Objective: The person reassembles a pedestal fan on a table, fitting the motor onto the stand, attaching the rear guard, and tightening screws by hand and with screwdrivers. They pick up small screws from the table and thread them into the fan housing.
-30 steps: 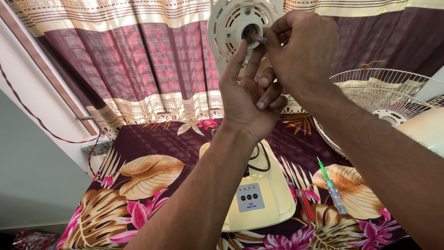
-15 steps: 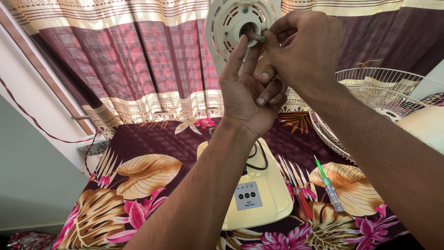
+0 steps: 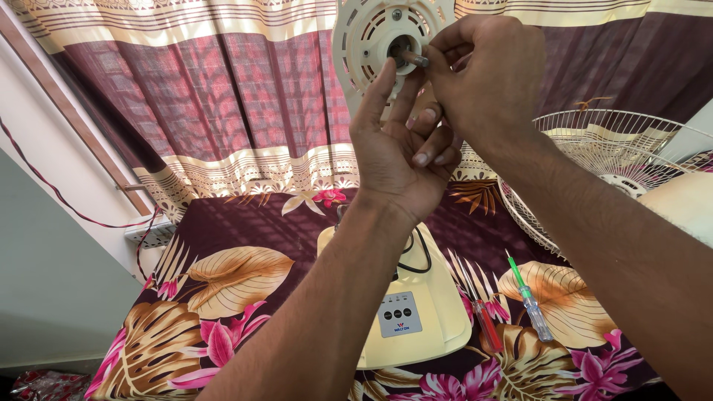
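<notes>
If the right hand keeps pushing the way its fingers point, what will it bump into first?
Most likely the metal shaft at the centre of the cream fan motor housing. The right hand pinches something there already, fingertips aimed left at it; depth is hard to judge.

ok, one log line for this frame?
left hand: steadies cream round plastic fan motor housing | right hand: fingertip grip at metal motor shaft | cream fan base, green-handled screwdriver on floral cloth

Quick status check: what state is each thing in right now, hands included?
Left hand: raised, fingers against the fan motor housing.
Right hand: fingertips pinching the motor shaft.
Fan motor housing: bare, no blade or grille mounted.
Wire grille: detached, lying on the bed.
Green screwdriver: lying flat, untouched.
Red screwdriver: lying flat, untouched.
</notes>
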The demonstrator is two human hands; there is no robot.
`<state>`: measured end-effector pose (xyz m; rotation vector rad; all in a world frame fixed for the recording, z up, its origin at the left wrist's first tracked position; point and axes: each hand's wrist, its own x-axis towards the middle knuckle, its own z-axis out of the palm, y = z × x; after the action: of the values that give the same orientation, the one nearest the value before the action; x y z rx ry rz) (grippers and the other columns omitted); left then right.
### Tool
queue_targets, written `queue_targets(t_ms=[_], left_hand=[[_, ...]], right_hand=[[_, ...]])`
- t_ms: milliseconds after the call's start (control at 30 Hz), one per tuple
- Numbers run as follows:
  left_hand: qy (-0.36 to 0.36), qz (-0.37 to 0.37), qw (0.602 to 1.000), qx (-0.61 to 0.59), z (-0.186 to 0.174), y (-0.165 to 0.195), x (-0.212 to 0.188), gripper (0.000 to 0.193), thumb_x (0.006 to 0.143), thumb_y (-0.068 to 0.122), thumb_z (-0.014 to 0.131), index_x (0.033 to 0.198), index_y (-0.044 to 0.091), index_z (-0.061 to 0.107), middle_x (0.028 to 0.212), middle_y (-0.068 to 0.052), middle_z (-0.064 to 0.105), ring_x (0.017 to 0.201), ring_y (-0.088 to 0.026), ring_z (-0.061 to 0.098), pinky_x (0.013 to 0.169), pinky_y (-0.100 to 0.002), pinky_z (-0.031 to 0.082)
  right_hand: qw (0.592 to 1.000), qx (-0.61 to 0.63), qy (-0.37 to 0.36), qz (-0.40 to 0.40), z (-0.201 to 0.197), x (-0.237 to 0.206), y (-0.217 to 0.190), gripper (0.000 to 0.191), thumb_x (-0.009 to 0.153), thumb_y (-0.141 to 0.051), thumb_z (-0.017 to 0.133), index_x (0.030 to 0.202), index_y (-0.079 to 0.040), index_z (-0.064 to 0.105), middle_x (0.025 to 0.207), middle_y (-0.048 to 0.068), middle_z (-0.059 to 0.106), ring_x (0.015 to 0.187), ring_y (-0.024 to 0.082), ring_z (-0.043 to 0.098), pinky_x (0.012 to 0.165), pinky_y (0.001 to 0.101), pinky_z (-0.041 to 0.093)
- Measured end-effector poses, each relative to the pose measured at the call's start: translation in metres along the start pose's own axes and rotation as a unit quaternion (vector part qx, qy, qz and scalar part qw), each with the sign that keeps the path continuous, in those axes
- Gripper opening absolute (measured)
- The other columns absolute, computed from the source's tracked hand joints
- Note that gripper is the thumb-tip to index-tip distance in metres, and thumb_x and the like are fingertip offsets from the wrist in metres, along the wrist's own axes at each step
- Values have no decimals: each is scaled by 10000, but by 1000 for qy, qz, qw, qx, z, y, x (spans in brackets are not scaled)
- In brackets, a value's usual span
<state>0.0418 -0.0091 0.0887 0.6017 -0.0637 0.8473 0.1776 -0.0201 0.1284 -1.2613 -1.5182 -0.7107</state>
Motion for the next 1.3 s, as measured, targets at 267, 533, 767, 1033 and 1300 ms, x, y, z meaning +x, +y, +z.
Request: queue_targets(t_ms=[267,533,767,1033,1300], left_hand=[[-32,15,999,37,-2,3,4,566,908,560,655,1302,157,601,614,66,533,399,-80,334,482,-268,301],[-14,14,994,112,-2,2,3,525,928,573,628,1297,199,620,586,74,494,403,-61,326,472,-263,286],[-29,12,988,148,-2,0,1,550,935,608,590,1338,234,618,581,89,442,416,-51,310,458,-258,263],[-16,-3,980,200,0,1,-2,613,890,668,544,1361,277,567,572,78,467,401,-67,281,443,-268,252],[-34,9,984,176,1,-1,-3,728,900,698,518,1497,283,496,580,76,416,430,-67,277,480,-278,263]], right_hand=[[989,59,5,137,2,1,-15,121,925,-155,807,942,-36,801,792,82,782,655,133,771,598,263,584],[988,65,10,139,4,1,-13,90,936,-129,788,932,-41,805,794,72,786,654,124,772,600,256,586],[1000,-12,8,-22,1,-2,1,63,947,-77,799,970,-18,798,830,109,770,697,208,767,645,328,577],[997,-29,11,-70,-2,-3,1,87,940,-70,815,978,1,783,871,131,750,727,228,748,664,350,567],[1000,9,8,-3,1,-1,0,86,974,-86,784,972,0,780,827,105,775,700,197,778,639,318,589]])
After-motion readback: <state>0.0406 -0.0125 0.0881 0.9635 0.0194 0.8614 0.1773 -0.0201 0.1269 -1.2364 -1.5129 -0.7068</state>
